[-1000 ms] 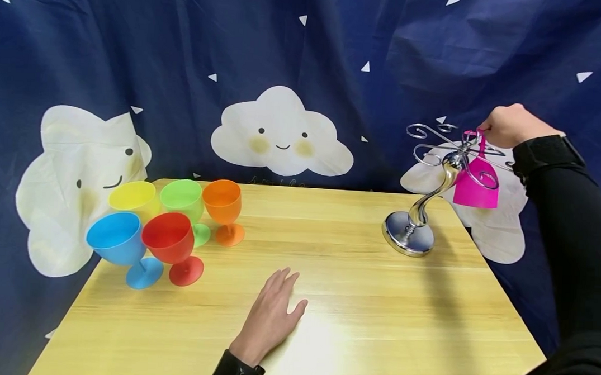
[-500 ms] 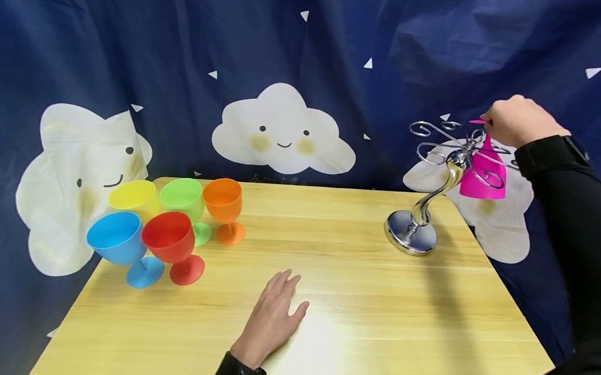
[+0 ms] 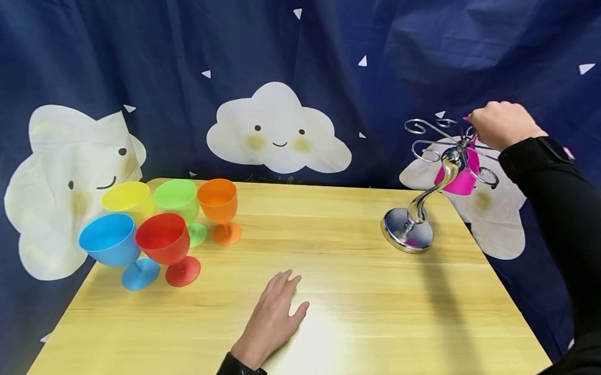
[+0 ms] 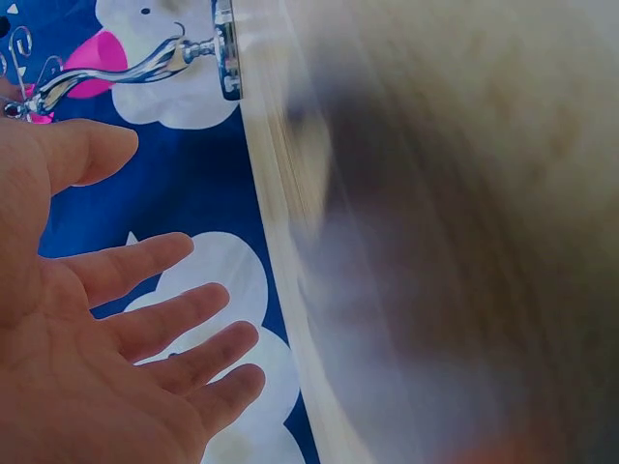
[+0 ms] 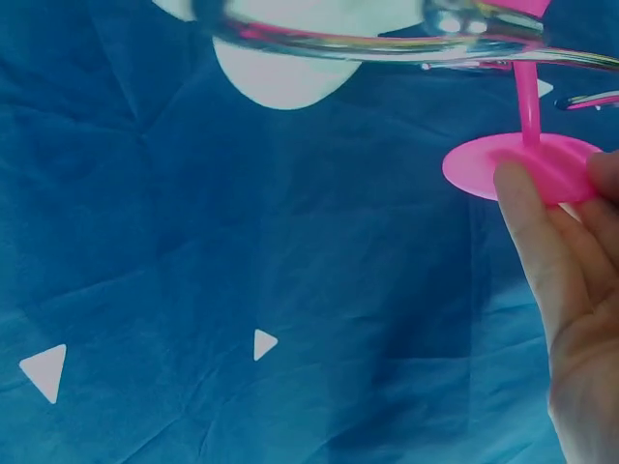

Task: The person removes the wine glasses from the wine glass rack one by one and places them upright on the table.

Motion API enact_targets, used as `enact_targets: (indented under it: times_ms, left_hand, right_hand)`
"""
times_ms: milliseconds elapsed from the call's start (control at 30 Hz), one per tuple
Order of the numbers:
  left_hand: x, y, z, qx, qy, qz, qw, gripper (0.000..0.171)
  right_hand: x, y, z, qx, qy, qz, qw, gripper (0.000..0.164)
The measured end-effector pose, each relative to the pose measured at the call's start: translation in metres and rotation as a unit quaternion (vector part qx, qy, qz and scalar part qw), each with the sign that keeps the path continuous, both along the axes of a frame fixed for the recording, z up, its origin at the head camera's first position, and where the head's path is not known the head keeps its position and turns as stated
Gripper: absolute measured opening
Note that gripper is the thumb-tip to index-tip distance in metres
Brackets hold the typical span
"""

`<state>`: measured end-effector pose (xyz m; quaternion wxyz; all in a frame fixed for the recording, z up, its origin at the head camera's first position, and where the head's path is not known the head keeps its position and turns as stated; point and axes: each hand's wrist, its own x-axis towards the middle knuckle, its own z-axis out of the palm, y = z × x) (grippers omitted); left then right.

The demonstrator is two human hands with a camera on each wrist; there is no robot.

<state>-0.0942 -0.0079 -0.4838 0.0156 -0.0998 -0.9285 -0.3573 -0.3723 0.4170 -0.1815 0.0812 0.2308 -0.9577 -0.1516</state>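
My right hand (image 3: 507,126) pinches a pink plastic goblet (image 3: 463,180) by its round foot, and the goblet hangs upside down. In the right wrist view, fingers and thumb (image 5: 580,280) meet on the pink foot (image 5: 474,166), with the stem beside a chrome arm. The goblet's bowl is partly hidden behind the neck of a chrome glass rack (image 3: 417,209), whose curled arms spread around the stem. Whether the goblet touches the rack I cannot tell. My left hand (image 3: 273,320) is palm down at the table's front with fingers spread, holding nothing.
Several goblets stand upright at the table's left: blue (image 3: 109,240), red (image 3: 164,240), yellow (image 3: 129,199), green (image 3: 179,199) and orange (image 3: 218,200). The wooden table (image 3: 319,222) meets a dark blue cloth (image 3: 337,38) with white clouds.
My right hand first lifted the pink goblet a little, then brought it left and slightly down, in among the rack's arms. The left hand and the other goblets stayed put.
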Motion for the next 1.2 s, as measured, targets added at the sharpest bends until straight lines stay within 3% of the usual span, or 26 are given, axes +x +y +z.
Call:
enact_targets:
  times_ms: [167, 367, 700, 1033, 1200]
  left_hand:
    - [0.002, 0.002, -0.001, 0.0, -0.001, 0.002, 1.0, 0.055]
    - [0.004, 0.002, -0.002, -0.004, -0.002, 0.0, 1.0, 0.054]
    - [0.005, 0.004, -0.003, -0.007, -0.007, -0.005, 0.9999, 0.055]
    - [0.0, 0.003, -0.001, -0.003, -0.003, -0.009, 1.0, 0.058]
    - [-0.001, 0.004, -0.001, -0.001, -0.002, -0.006, 1.0, 0.059]
  right_hand:
    - [-0.002, 0.008, 0.005, -0.025, -0.042, -0.056, 0.997, 0.024]
    - [0.005, 0.029, 0.007, -0.074, -0.078, -0.132, 0.985, 0.025]
    - [0.01, 0.05, 0.005, -0.099, -0.103, -0.2, 0.969, 0.024]
    - [0.025, 0.059, 0.006, -0.11, -0.091, -0.217, 0.966, 0.021]
    - [0.037, 0.066, 0.0, -0.1, -0.063, -0.201, 0.972, 0.023]
